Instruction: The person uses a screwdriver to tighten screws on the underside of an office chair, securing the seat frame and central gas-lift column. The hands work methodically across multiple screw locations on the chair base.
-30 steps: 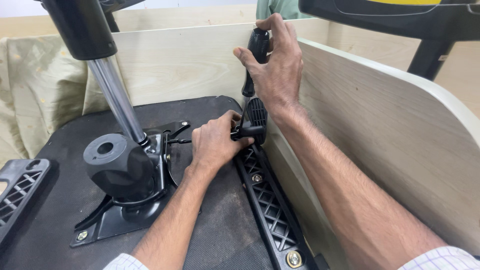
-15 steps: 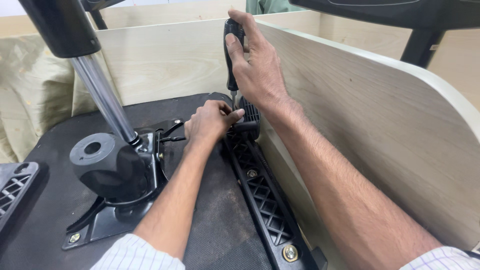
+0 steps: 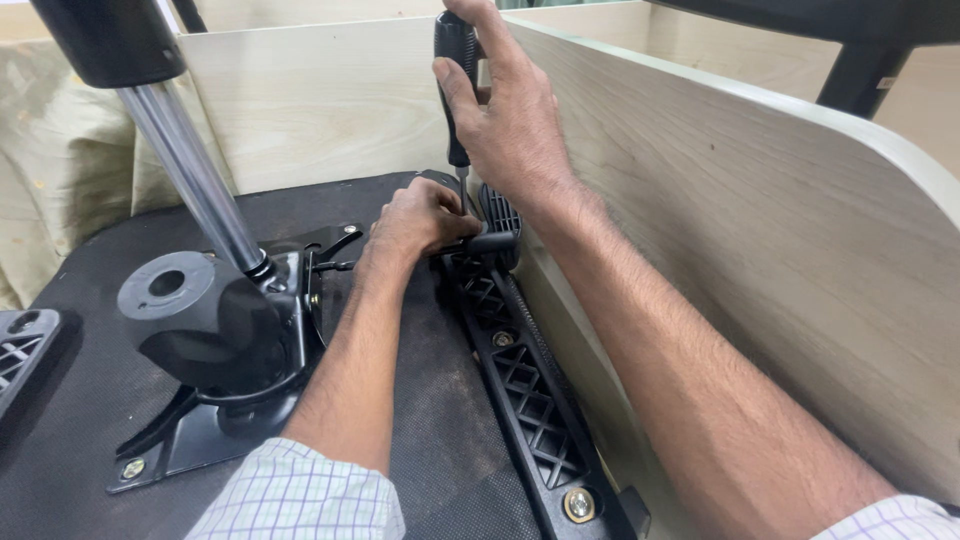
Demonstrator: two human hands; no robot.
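Up goes the right hand (image 3: 510, 120) a touch since the earlier frame, riding higher against the pale wooden panel (image 3: 760, 250), while the left hand (image 3: 420, 218) stays bunched low at the same spot. Right fingers are wrapped tight round the black handle of a screwdriver (image 3: 455, 80), thumb pressed along its near side, and the tool stands almost upright with its thin metal shaft dropping straight down to the knuckles below. Left hand is curled nearly into a fist, fingertips pinching near the shaft's tip; exactly what it pinches is hidden under the knuckles. Both hands work at the far end of a long black lattice bracket (image 3: 525, 390), which lies flat on the dark fabric seat underside (image 3: 90, 400) and runs just beside the wooden panel, a brass-coloured bolt (image 3: 578, 503) showing at its near end. Left of the forearm sits the black chair mechanism (image 3: 210, 330) with its chrome gas cylinder (image 3: 190, 175) leaning up and away. Another black lattice piece (image 3: 22, 345) peeks in at the left edge, well apart.
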